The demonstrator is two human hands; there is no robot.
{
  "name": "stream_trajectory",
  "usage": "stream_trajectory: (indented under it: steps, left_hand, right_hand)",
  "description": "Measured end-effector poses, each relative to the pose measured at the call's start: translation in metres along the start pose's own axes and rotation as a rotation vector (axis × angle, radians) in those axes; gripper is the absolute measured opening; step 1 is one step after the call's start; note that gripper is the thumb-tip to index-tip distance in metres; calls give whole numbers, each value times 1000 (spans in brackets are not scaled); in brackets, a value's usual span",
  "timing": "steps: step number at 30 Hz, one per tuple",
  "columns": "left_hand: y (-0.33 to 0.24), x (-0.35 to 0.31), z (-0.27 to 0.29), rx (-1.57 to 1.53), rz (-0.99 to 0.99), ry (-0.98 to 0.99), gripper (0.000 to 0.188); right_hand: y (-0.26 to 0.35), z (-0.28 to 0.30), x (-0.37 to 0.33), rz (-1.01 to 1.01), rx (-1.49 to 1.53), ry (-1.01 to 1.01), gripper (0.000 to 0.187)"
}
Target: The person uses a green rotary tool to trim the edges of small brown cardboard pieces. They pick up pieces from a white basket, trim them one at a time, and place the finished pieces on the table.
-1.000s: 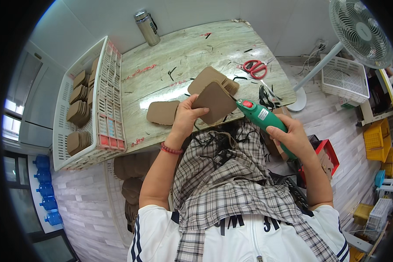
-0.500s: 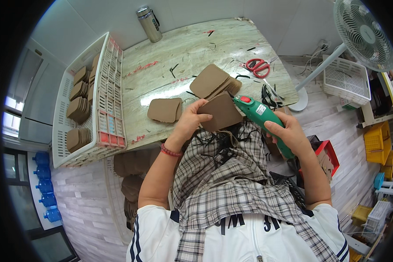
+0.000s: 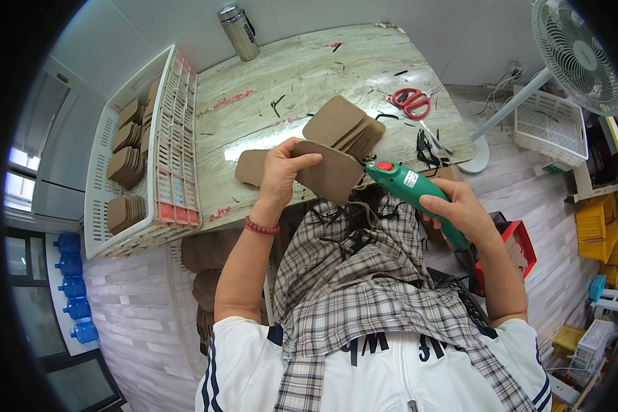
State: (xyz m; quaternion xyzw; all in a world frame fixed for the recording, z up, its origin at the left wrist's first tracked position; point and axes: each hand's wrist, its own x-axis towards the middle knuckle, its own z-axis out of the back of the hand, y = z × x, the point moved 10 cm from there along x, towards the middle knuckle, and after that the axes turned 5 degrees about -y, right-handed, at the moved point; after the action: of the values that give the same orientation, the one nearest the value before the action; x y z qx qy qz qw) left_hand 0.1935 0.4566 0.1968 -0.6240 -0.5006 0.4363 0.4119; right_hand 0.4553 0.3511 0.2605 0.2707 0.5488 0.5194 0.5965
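Head view: left hand (image 3: pixel 285 170) was clamped on brown piece (image 3: pixel 331 177), held tilted over near edge of table (image 3: pixel 288 69). Right hand (image 3: pixel 454 207) was wrapped around green tool (image 3: pixel 413 189), tip just beside piece's right edge; contact unclear. Stack (image 3: pixel 335 122) lay beyond piece, scissors (image 3: pixel 410 103) farther right, crate (image 3: pixel 175 137) at table's left.

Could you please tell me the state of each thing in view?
Left hand: closed on brown piece
Brown piece: held, tilted
Right hand: gripping green tool
Green tool: held, tip near piece
Red-handled scissors: lying flat
Flask: upright, lidded
Brown stack: fanned out
Left crate: partly filled
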Motion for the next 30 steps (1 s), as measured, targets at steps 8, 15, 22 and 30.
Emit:
stream_trajectory:
  steps: [8,15,22,30]
  left_hand:
    - [9,-5,-22,39,83,108,21]
    - [14,-18,-43,157,150,270,19]
    - [20,-27,-36,143,207,251,30]
    - [-1,6,121,169,81,-154,27]
  right_hand:
    - [3,-9,4,7,-17,26,36]
    - [6,-18,10,20,-40,9,32]
    - [15,-45,24,69,-19,97,35]
    - [-6,-26,28,104,88,-75,32]
